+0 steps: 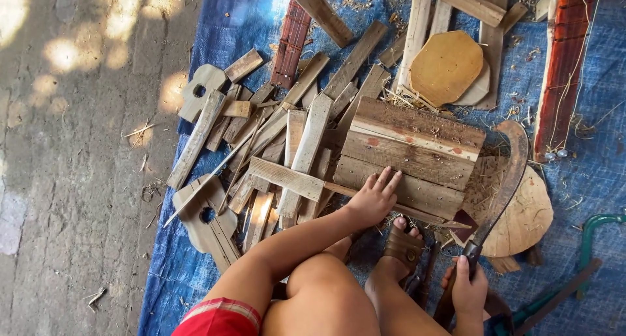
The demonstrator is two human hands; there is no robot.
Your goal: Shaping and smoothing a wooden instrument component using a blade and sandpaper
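Observation:
My left hand (373,197) lies flat, fingers spread, on the near edge of a panel of nailed wooden planks (411,153) resting on the blue tarp (222,23). My right hand (468,290) grips the dark handle of a curved machete (505,179), whose rusty blade arcs up past the panel's right end. The blade lies over a round wooden chopping block (525,222). My sandalled foot (401,248) sits between both hands, just below the panel.
A heap of scrap wood slats (274,147) lies left of the panel. Rounded plywood pieces (447,65) and long boards sit behind it. A reddish plank (564,62) runs along the right. A green-framed saw (587,245) lies at lower right. Bare concrete (72,166) is left of the tarp.

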